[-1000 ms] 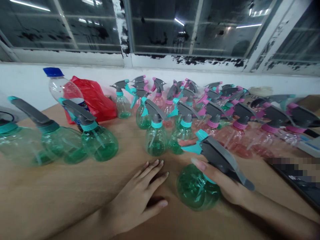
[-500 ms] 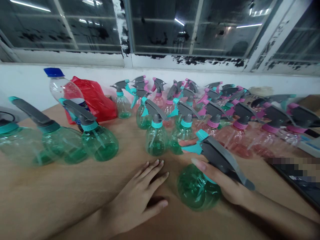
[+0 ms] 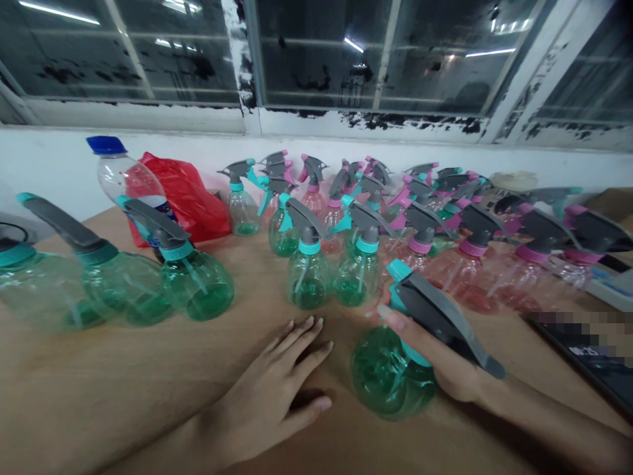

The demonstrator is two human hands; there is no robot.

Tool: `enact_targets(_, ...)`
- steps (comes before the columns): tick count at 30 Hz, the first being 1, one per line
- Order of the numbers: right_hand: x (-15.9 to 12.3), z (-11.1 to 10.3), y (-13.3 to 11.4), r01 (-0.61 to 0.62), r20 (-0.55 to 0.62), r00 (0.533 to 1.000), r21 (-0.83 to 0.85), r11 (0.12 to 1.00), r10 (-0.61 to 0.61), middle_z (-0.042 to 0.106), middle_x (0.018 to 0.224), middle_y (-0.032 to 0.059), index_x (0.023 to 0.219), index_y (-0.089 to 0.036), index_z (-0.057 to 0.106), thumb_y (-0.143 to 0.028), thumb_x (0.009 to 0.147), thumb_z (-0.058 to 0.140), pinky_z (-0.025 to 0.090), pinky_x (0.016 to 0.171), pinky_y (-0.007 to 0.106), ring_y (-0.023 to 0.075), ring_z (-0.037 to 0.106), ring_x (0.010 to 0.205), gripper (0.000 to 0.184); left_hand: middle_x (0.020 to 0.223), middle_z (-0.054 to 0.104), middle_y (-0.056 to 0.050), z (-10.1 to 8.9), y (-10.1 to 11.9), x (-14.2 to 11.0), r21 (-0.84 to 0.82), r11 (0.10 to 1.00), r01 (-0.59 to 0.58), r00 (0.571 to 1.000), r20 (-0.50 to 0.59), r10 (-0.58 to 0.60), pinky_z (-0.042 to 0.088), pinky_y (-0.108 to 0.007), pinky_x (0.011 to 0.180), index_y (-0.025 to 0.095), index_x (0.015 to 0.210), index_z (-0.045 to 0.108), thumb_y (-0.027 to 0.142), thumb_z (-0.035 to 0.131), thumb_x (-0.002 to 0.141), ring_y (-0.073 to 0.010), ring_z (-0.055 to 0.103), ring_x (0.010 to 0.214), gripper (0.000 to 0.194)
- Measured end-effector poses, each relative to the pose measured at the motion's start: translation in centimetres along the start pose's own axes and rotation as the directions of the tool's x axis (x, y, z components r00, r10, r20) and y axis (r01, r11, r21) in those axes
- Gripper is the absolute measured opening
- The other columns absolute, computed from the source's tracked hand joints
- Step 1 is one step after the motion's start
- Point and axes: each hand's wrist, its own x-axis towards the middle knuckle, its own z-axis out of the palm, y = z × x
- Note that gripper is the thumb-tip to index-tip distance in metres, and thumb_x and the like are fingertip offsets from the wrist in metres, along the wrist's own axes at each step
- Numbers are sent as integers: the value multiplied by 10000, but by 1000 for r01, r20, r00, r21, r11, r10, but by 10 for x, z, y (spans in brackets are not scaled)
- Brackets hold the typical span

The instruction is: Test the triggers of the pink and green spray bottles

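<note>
My right hand (image 3: 435,356) is wrapped round the neck and trigger of a green spray bottle (image 3: 380,376), which has a turquoise collar and nozzle and a grey head. The bottle leans, its nozzle facing up and left. Its trigger is hidden behind my fingers. Flat on the table, my left hand (image 3: 277,382) has its fingers spread and holds nothing. Just beyond my hands stand two more green spray bottles, a nearer-left one (image 3: 309,277) and one beside it (image 3: 357,274). A further green spray bottle (image 3: 198,284) stands to the left of them.
Many pink and green spray bottles crowd the back of the wooden table (image 3: 123,389), among them a pink one (image 3: 469,270). At back left are a blue-capped plastic bottle (image 3: 128,175) and a red plastic bag (image 3: 192,198). A dark phone (image 3: 588,356) lies at the right.
My right fingers have drawn in toward the neck, pulling the trigger back; the turquoise trigger that stuck out before is now out of sight. My left hand has stayed in place.
</note>
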Motion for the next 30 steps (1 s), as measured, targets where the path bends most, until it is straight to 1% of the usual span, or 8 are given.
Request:
enact_targets(2, 1, -1, 0, 4, 18, 1000, 15, 1000, -4, 603, 624, -15, 818, -253, 622, -391, 865, 538, 526, 576, 303, 168, 609, 592, 168, 1518, 230, -74, 1, 0, 0, 2, 1000, 3, 1000, 4, -3, 278, -474, 1080, 223, 1429, 341, 496, 462, 948, -290, 266, 1360, 566)
enact_targets(6, 0, 0, 2, 34, 4, 999, 98, 995, -34, 677, 972, 35, 1042, -260, 608, -372, 837, 586, 526, 775, 369, 224, 642, 883, 234, 1517, 233, -79, 0, 0, 1, 0, 1000, 2, 1000, 6, -2, 272, -479, 1082, 221, 1440, 319, 491, 469, 945, -288, 263, 1361, 583)
enact_targets(11, -3, 2, 3, -2, 2, 1000, 99, 995, 2, 664, 854, 15, 1086, -276, 600, -388, 842, 582, 529, 703, 368, 208, 635, 731, 270, 1513, 242, -88, -3, 2, 1, -4, 1000, 7, 1000, 17, -7, 278, -474, 1080, 207, 1424, 354, 484, 477, 944, -295, 269, 1358, 567)
enact_targets(15, -2, 3, 3, 22, 7, 1000, 164, 986, -23, 670, 1001, 22, 1074, -271, 598, -339, 846, 592, 511, 863, 373, 217, 637, 931, 239, 1512, 246, -87, -3, 2, 1, 0, 1000, -1, 1000, 11, 1, 276, -470, 1082, 203, 1414, 369, 485, 473, 946, -290, 261, 1362, 556)
enact_targets(19, -1, 4, 3, 20, 5, 1000, 215, 976, -22, 652, 1101, 30, 1077, -270, 597, -324, 846, 594, 521, 891, 369, 215, 631, 996, 238, 1514, 244, -83, -2, 1, 1, -1, 1000, -3, 1000, 2, 3, 273, -470, 1083, 205, 1411, 374, 487, 462, 951, -285, 258, 1364, 546)
enact_targets(23, -2, 4, 7, 12, 3, 1000, 195, 981, -13, 660, 1035, 27, 1082, -283, 594, -355, 844, 591, 531, 853, 373, 219, 642, 936, 249, 1519, 228, -90, -1, 0, 1, -5, 1000, 1, 1000, 11, -1, 264, -484, 1082, 207, 1419, 358, 490, 460, 951, -291, 245, 1367, 557)
enact_targets(27, -1, 7, 10, 8, 16, 1000, 179, 984, -11, 657, 888, -3, 1106, -291, 578, -371, 858, 574, 527, 783, 358, 170, 632, 690, 260, 1499, 289, -90, -3, 1, 1, -66, 998, 23, 1000, 23, -21, 264, -493, 1081, 216, 1401, 379, 483, 501, 933, -290, 283, 1353, 553)
enact_targets(30, 2, 12, 9, 29, 21, 999, 226, 974, -35, 655, 901, 0, 1070, -274, 585, -381, 855, 578, 511, 776, 341, 172, 631, 741, 240, 1461, 363, -71, -10, 3, 2, -160, 984, 78, 997, 8, -78, 295, -479, 1071, 243, 1389, 383, 478, 507, 935, -276, 339, 1326, 526)
